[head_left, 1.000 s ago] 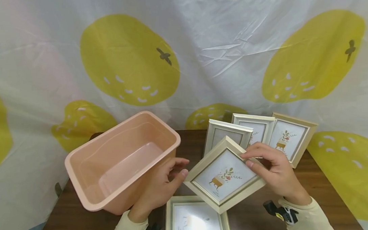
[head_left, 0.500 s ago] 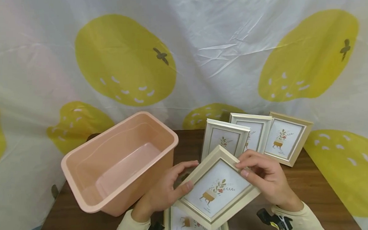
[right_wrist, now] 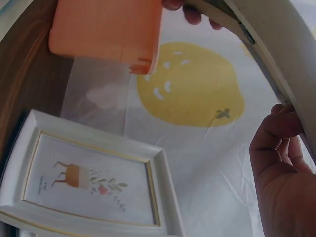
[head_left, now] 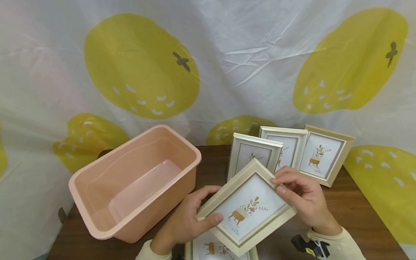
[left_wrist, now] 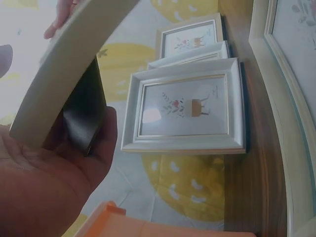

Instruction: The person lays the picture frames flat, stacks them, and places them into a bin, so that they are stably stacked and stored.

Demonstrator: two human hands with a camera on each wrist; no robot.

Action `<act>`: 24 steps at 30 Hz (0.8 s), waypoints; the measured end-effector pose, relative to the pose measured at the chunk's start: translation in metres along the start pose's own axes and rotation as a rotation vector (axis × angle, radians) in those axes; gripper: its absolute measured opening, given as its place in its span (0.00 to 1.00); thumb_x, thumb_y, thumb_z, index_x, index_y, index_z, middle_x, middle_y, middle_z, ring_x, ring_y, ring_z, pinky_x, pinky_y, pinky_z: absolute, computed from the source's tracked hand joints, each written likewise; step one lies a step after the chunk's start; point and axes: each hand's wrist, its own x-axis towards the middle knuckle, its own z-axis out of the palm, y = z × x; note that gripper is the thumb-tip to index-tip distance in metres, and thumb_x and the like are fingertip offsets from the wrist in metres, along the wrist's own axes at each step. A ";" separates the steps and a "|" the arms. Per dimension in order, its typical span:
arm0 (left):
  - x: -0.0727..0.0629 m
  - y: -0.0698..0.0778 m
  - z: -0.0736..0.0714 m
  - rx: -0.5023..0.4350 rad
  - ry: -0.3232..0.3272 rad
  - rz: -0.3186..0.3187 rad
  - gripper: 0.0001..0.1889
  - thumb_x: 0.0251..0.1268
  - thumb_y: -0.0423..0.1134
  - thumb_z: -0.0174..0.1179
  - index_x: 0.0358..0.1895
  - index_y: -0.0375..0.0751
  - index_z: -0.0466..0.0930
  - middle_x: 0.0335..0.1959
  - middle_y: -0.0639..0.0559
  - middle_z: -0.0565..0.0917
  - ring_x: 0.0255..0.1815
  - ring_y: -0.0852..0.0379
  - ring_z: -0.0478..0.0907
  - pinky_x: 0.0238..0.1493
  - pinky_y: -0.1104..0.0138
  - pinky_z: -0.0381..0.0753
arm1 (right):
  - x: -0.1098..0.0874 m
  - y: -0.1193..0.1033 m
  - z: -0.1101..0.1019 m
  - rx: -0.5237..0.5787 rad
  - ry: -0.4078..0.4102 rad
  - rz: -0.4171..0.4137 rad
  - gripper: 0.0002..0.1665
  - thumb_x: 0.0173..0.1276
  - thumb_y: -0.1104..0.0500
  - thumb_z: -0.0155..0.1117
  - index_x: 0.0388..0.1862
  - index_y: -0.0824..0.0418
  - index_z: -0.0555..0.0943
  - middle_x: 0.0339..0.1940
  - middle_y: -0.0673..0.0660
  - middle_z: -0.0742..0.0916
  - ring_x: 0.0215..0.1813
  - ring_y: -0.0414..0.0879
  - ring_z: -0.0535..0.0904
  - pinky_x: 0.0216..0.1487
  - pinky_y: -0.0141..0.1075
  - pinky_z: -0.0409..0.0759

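Both hands hold a cream picture frame (head_left: 248, 209) tilted in the air, its printed plant-pot picture facing up. My left hand (head_left: 187, 218) grips its left corner, thumb on the front and fingers behind. In the left wrist view, the left hand's fingers (left_wrist: 106, 133) curl round a dark flap (left_wrist: 84, 113) at the frame's back. The right hand (head_left: 304, 197) pinches the right edge between thumb and fingers. Beneath the held frame, another cream picture frame (head_left: 202, 252) lies face up on the table, partly covered.
A pink plastic bin (head_left: 137, 186) stands on the dark wooden table (head_left: 355, 216) at the left. At the back right stand a white frame (head_left: 238, 152), a second white frame (head_left: 299, 142) and a beige frame (head_left: 344, 152), overlapping. A lemon-print curtain (head_left: 241, 86) hangs behind.
My left hand has come from beside the frame to grip its left corner. The held frame has shifted slightly left and down, with the right hand still pinching it.
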 end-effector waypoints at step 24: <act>-0.038 -0.011 0.017 -0.246 0.278 -0.181 0.30 0.68 0.24 0.67 0.72 0.36 0.72 0.63 0.32 0.79 0.58 0.55 0.85 0.58 0.64 0.88 | -0.018 0.014 -0.005 -0.057 0.203 0.129 0.22 0.63 0.90 0.48 0.50 0.80 0.82 0.51 0.57 0.90 0.43 0.40 0.87 0.37 0.27 0.85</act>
